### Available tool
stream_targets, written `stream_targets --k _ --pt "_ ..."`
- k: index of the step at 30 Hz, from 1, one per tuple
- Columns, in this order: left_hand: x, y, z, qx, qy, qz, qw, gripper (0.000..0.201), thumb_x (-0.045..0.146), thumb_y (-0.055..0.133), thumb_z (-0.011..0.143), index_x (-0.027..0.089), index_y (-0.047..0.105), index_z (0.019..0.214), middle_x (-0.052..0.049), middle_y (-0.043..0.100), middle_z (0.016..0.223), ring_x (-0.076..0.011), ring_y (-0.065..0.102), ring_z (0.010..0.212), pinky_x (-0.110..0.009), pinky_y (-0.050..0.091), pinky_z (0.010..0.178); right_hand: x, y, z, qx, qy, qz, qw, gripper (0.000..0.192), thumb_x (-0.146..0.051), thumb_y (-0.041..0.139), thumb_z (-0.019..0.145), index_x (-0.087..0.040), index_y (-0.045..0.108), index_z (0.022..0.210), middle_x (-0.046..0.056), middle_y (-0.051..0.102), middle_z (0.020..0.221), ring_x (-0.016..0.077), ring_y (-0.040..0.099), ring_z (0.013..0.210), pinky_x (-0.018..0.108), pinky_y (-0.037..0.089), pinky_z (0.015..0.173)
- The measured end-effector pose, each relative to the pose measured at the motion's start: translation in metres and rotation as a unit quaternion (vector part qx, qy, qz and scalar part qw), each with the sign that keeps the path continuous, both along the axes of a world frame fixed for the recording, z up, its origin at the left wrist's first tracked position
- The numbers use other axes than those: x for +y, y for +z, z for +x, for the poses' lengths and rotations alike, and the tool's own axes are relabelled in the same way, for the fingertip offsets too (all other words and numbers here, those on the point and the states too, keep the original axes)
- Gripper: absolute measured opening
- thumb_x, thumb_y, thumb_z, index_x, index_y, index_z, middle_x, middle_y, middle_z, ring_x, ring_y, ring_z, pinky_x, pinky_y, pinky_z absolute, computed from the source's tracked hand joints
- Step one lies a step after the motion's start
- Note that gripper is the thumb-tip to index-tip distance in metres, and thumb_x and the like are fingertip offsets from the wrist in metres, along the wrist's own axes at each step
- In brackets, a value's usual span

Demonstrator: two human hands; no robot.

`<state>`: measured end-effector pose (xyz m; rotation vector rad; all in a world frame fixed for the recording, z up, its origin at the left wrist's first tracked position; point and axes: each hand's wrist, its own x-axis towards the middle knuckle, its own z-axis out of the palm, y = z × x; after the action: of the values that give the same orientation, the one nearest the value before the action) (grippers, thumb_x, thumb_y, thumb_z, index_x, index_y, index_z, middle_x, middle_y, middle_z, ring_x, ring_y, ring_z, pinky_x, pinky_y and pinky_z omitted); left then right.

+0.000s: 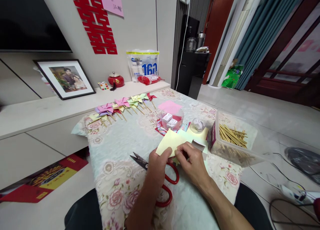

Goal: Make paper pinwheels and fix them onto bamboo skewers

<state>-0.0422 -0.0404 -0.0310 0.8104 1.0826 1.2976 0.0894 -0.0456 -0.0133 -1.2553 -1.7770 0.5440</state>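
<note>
A pale yellow sheet of paper (168,141) is raised over the table between both hands. My left hand (160,161) is closed on its lower left part, thumb on top. At the lower right edge, my right hand (190,158) pinches the same paper between thumb and fingers. Under my left wrist lies a pair of scissors (172,174) with red handles, blades spread toward the left. Beyond the hands are a clear round container (175,120) with small white boxes, a roll of clear tape (198,124) and a pink paper sheet (170,107).
Several paper pinwheels (121,102) on sticks lie along the table's far left side. A clear plastic box (225,146) of thin wooden sticks (232,136) stands at the right. The flowered tablecloth (120,190) covers the table. Cables (285,206) lie on the floor at right.
</note>
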Motion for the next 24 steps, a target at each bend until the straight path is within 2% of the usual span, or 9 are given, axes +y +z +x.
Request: stream_targets --k 13,18,24 --pt "0.0006 -0.0038 0.0007 -0.004 -0.016 -0.005 1.0 0.026 0.03 0.067 0.074 0.012 0.071 0.093 -0.005 0.07 0.078 -0.0139 0.052 0.057 -0.026 0.046 0.055 0.0011 0.0023 -0.0001 0.003 -0.021 -0.012 1.0 0.022 -0.024 0.055 0.088 -0.019 0.055 0.066 0.0 0.053 0.065 0.0139 0.049 0.059 0.026 0.035 0.055" --pt "-0.0003 -0.0023 0.0006 -0.003 -0.02 -0.002 1.0 0.024 0.031 0.067 0.075 0.013 0.071 0.09 -0.004 0.067 0.071 -0.0136 0.051 0.055 -0.026 0.045 0.055 0.002 0.0013 0.0006 0.001 -0.024 -0.017 1.0 0.022 -0.024 0.055 0.087 -0.019 0.055 0.066 -0.001 0.052 0.064 0.0138 0.048 0.058 0.026 0.034 0.055" --pt "-0.0021 0.0008 0.0016 -0.009 -0.018 0.006 1.0 0.022 0.031 0.067 0.075 0.013 0.072 0.087 -0.005 0.068 0.072 -0.014 0.053 0.057 -0.025 0.045 0.055 0.0019 0.0006 0.0026 -0.002 -0.027 -0.018 0.999 0.021 -0.023 0.055 0.086 -0.019 0.054 0.065 -0.001 0.052 0.063 0.0136 0.049 0.058 0.026 0.034 0.055"
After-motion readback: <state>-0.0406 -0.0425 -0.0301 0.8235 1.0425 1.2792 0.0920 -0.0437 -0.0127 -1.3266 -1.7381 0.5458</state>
